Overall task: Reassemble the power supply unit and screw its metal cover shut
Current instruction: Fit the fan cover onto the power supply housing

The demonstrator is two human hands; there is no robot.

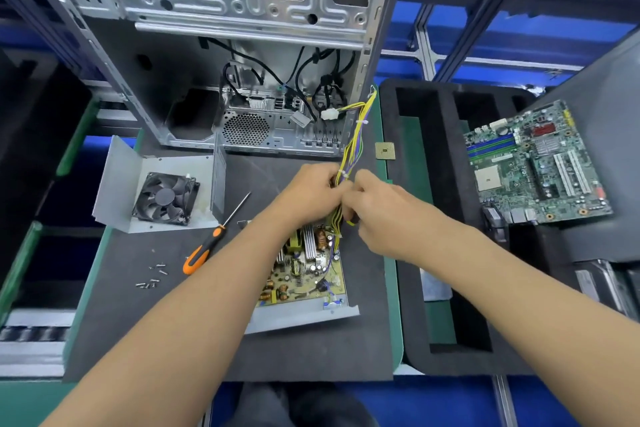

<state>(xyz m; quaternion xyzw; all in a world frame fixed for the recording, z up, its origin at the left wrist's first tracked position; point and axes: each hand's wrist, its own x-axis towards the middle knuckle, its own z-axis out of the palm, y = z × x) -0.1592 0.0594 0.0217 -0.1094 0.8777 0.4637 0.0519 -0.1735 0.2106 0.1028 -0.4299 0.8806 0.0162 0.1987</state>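
Both hands, left hand [313, 191] and right hand [377, 208], grip the wire bundle [353, 146] with curled fingers, likely tidying it so the cover [121, 184] fits.

**Bare arms, no gloves**

Both forearms run up from the lower frame with no sleeves showing. The left hand [311, 191] and right hand [381, 208] wear no gloves, rings or watch. Dark trousers show at bottom centre.

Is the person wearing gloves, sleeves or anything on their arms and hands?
No. The left hand and the right hand are bare, with no gloves, rings or watch visible. Both forearms are uncovered for as much of them as the picture shows, so no sleeve is in view.
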